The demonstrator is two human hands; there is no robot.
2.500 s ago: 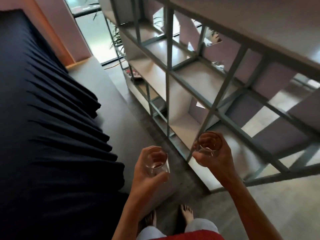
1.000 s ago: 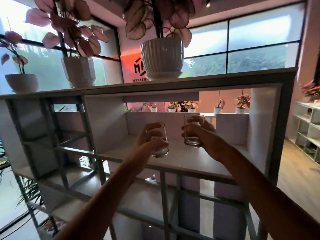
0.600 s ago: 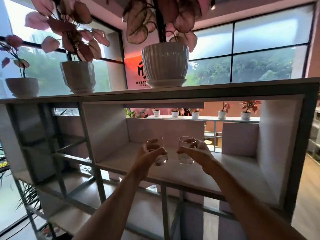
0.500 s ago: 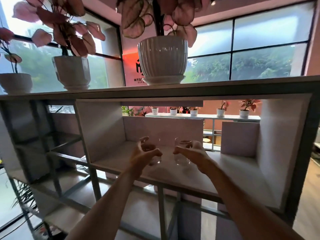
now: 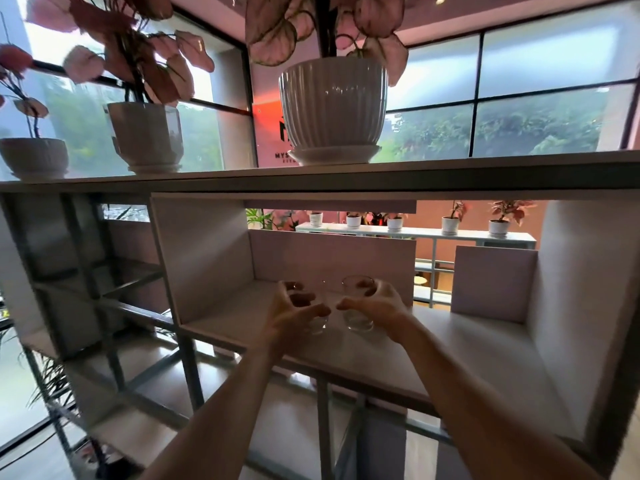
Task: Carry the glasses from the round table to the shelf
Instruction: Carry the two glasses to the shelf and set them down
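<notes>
Your left grip (image 5: 294,315) curls round the left glass (image 5: 320,323), your right grip (image 5: 379,308) round the right glass (image 5: 358,318). Both glasses stand upright, just beside each other between the grips, on the shelf (image 5: 467,344).

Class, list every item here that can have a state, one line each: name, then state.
left glass: upright, base apparently on the shelf, gripped.
right glass: upright, base apparently on the shelf, gripped.
left hand: curled round the left glass.
right hand: curled round the right glass.
ribbed pot: upright on the shelf top, holding a plant.
</notes>
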